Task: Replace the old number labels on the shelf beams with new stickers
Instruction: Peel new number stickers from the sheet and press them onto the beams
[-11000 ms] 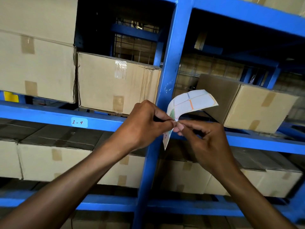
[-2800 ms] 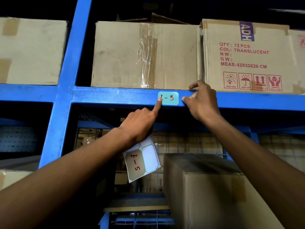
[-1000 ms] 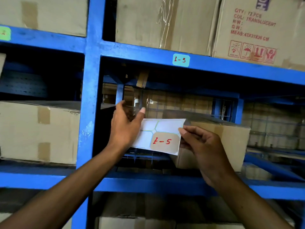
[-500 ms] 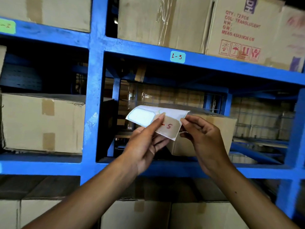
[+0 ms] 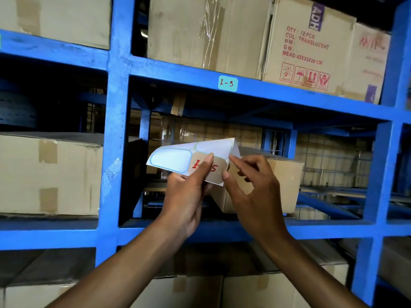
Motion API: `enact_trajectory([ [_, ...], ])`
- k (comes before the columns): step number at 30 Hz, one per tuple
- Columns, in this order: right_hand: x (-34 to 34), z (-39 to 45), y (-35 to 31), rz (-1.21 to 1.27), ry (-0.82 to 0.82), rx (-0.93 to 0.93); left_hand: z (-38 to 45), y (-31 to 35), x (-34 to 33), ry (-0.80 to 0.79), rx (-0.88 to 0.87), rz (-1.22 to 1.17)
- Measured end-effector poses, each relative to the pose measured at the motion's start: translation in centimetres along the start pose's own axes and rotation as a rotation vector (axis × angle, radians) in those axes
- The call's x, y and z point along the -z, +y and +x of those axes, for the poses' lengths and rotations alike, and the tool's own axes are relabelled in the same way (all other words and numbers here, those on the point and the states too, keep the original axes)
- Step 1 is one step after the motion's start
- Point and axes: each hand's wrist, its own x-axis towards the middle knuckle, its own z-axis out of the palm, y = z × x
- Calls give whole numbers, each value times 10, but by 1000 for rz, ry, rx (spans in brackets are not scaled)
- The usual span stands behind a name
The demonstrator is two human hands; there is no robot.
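A white sticker sheet [image 5: 178,157] is held up in front of the middle shelf bay. My left hand [image 5: 189,192] grips it from below, the thumb lying across a tan sticker [image 5: 216,168] with red writing. My right hand [image 5: 251,187] pinches the sheet's right edge beside that sticker, fingers curled. A teal label reading "1-3" [image 5: 228,83] is stuck on the upper blue beam [image 5: 289,94].
Blue uprights [image 5: 115,130] and a lower beam [image 5: 322,227] frame the bays. Cardboard boxes fill the top shelf, one printed in red [image 5: 309,45]. A taped box [image 5: 49,172] sits at left, another box [image 5: 284,185] behind my hands. More boxes lie below.
The sheet has been turned and lifted a little. My left thumb has moved onto the tan sticker, and my right fingers now pinch the sheet's edge right beside it.
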Motion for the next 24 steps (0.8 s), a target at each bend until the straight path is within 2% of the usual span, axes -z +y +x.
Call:
enact_trajectory([
  [6, -10, 1, -8, -79, 3, 41, -1, 1, 0, 54, -75, 63],
  [11, -14, 4, -13, -29, 12, 22, -2, 4, 2, 78, -152, 171],
  [20, -15, 3, -16, 31, 16, 7, -7, 7, 0, 88, -184, 190],
  [22, -12, 5, -14, 90, 10, -28, -7, 8, 1, 97, -159, 193],
  [24, -5, 10, -12, 230, 11, -148, -6, 10, 3, 91, -131, 189],
])
